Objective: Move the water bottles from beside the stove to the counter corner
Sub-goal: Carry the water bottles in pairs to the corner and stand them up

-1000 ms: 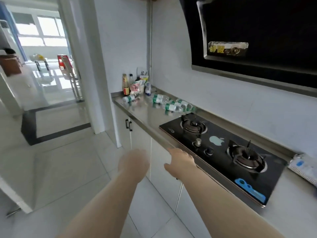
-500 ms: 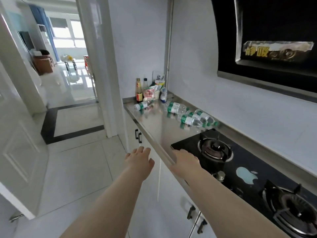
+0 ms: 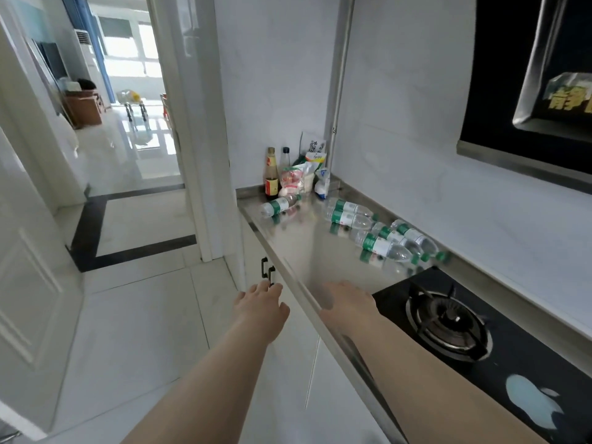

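Observation:
Several clear water bottles with green labels (image 3: 386, 246) lie on their sides on the steel counter (image 3: 314, 254), just beyond the black gas stove (image 3: 448, 318). One more bottle (image 3: 279, 205) lies near the counter's far corner. My right hand (image 3: 347, 301) reaches over the counter's front edge beside the stove, fingers extended, holding nothing, well short of the bottles. My left hand (image 3: 261, 307) hovers in front of the cabinet doors, fingers relaxed and empty.
Sauce bottles (image 3: 271, 174) and food packets (image 3: 299, 179) crowd the far corner against the wall. A range hood (image 3: 528, 75) hangs at the upper right. White cabinets with black handles (image 3: 267, 272) sit under the counter. A doorway opens on the left.
I have moved closer along the counter towards the bottles. Both hands have advanced, the right one from the stove's front edge to the bare steel beside it.

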